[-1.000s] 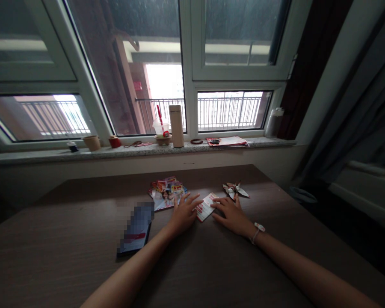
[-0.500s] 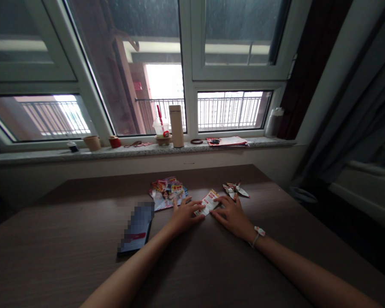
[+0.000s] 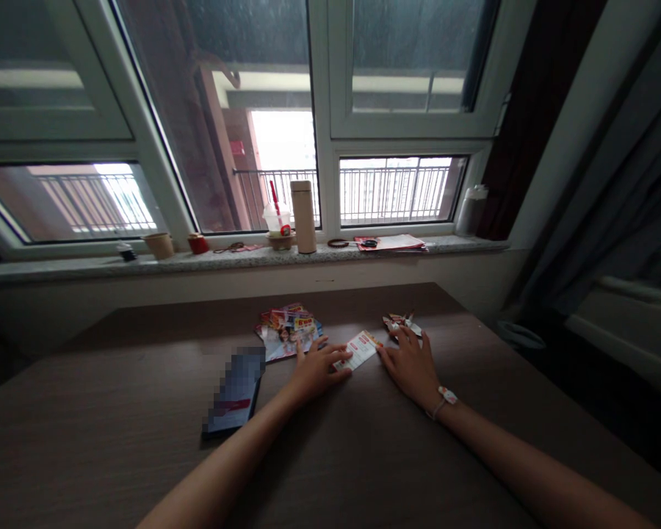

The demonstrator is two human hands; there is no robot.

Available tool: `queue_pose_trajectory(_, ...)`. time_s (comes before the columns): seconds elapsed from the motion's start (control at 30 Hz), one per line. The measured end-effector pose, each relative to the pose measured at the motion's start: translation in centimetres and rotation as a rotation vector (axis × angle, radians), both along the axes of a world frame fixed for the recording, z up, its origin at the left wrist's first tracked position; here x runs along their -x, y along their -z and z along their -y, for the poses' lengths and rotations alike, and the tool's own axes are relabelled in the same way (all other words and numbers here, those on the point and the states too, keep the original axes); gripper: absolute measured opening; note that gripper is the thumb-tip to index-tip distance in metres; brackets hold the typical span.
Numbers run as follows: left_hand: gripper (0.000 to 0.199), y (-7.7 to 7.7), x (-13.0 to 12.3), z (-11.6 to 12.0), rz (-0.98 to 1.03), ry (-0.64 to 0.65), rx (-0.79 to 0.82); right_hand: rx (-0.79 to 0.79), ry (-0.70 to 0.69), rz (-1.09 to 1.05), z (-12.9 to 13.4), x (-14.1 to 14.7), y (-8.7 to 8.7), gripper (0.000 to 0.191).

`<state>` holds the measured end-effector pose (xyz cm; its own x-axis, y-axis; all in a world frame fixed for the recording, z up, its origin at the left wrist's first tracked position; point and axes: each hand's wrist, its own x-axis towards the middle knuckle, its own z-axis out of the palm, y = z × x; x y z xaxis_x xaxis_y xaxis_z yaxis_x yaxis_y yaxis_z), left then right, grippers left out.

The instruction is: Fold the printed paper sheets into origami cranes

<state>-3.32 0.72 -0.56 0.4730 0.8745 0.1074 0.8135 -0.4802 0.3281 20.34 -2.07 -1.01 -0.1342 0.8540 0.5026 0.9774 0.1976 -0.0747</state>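
Two hands, fingers loosely spread and clenching nothing, seem to be steadying a small printed paper [image 3: 362,348] on a dark surface [image 3: 358,455]. The left hand [image 3: 318,369] touches its left end; the right hand [image 3: 413,367] meets its right. Shifting it calls for light fingertip pressure. The paper looks flat, white, red-marked, its right end yellowish.
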Motion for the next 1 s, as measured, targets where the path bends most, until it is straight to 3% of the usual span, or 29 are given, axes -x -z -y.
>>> queue_pose_trajectory(0.43, 0.043, 0.03, 0.05, 0.17, -0.035, -0.009, -0.023, -0.025, 0.049, -0.015, -0.21, 0.02, 0.29, 0.040)
queue_pose_trajectory(0.77, 0.040, -0.03, 0.08, 0.58, -0.044, 0.004, -0.030, 0.007, -0.031, -0.055, -0.34, -0.25, 0.13, 0.026)
queue_pose_trajectory(1.0, 0.034, -0.21, 0.06, 0.62, -0.002, 0.049, -0.030, 0.000, -0.003, -0.055, -0.84, 0.41, -0.12, 0.026)
